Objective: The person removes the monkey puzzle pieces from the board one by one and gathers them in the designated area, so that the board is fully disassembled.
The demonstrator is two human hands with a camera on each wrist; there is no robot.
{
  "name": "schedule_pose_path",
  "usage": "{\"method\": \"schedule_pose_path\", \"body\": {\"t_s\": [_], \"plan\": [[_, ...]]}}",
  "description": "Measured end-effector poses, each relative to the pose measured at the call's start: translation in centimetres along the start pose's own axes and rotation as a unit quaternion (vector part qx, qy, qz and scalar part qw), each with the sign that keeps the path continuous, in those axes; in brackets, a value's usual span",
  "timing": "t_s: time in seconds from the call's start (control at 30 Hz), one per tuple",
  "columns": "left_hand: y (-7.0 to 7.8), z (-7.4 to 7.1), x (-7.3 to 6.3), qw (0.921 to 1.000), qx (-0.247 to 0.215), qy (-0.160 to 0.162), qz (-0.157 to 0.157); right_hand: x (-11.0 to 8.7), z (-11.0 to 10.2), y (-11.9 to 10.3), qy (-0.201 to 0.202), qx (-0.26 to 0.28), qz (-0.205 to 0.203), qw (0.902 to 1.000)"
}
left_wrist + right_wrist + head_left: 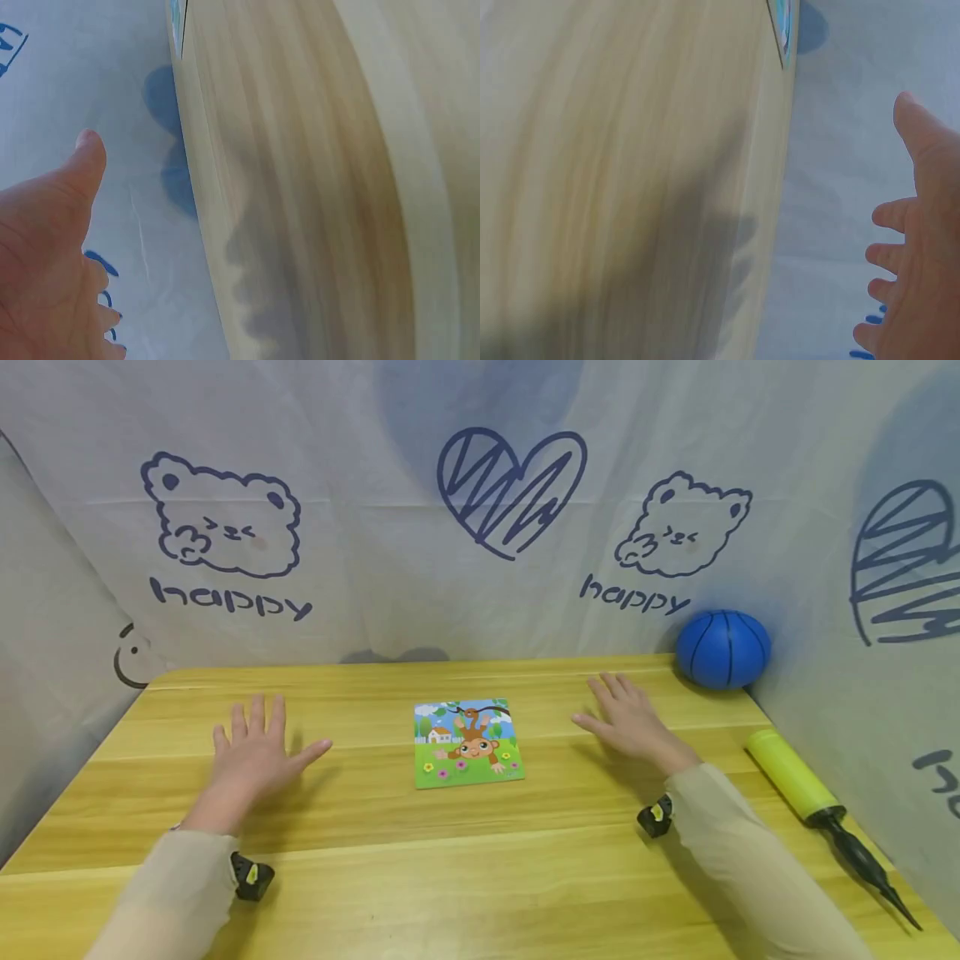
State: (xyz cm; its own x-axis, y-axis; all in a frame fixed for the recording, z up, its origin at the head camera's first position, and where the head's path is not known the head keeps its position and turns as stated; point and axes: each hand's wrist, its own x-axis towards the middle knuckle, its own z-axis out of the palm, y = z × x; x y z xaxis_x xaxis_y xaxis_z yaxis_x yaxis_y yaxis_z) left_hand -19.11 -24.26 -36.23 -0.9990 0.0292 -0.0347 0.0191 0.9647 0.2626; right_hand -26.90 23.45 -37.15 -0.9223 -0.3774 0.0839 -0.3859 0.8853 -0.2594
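Left hand: I see the left hand [253, 762] held palm down above the wood-grain table [420, 881], fingers straight, spread and released, thumb stretched toward the picture.
Right hand: the right hand [628, 722] hovers likewise, its fingers straight and free of any grasp, thumb reaching out toward the picture from the other side.
Monkey picture: the square monkey picture [468, 745] lies flat on the table between the two thumbs, apart from both; its monkey hangs upside down by the tail.
Blue ball: the blue ball [723, 649], with black basketball lines, sits beyond the right fingers and farther right.
Hand pump: the yellow-green hand pump [797, 777] lies to the right of the right fingers, its black tapered end pointing back past them.
Curtain: the white curtain [360, 568] with bears and hearts hangs beyond all the fingertips.
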Motion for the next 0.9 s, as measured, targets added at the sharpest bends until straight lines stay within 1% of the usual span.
{"method": "schedule_pose_path", "body": {"t_s": [0.23,0.4,0.5,0.6,0.77,0.9], "plan": [[1.9,0.7,1.1,0.9995,0.000,0.007,0.030,1.0,0.4,-2.0,-0.004,0.026,-0.030,0.9992],[3.3,1.6,2.2,0.9974,0.004,0.003,0.072,1.8,1.1,-3.3,-0.024,0.048,-0.042,0.9977],[4.3,2.3,2.8,0.9948,0.018,0.005,0.100,2.2,1.5,-4.1,-0.037,0.063,-0.048,0.9962],[5.3,3.0,3.2,0.9924,0.031,0.004,0.119,2.6,1.8,-4.8,-0.047,0.071,-0.056,0.9948],[6.9,4.0,3.7,0.9876,0.053,-0.007,0.148,3.2,2.6,-5.8,-0.071,0.062,-0.066,0.9934],[7.7,4.9,4.0,0.9797,0.061,-0.015,0.190,3.8,3.3,-6.6,-0.098,0.049,-0.075,0.9911]]}}
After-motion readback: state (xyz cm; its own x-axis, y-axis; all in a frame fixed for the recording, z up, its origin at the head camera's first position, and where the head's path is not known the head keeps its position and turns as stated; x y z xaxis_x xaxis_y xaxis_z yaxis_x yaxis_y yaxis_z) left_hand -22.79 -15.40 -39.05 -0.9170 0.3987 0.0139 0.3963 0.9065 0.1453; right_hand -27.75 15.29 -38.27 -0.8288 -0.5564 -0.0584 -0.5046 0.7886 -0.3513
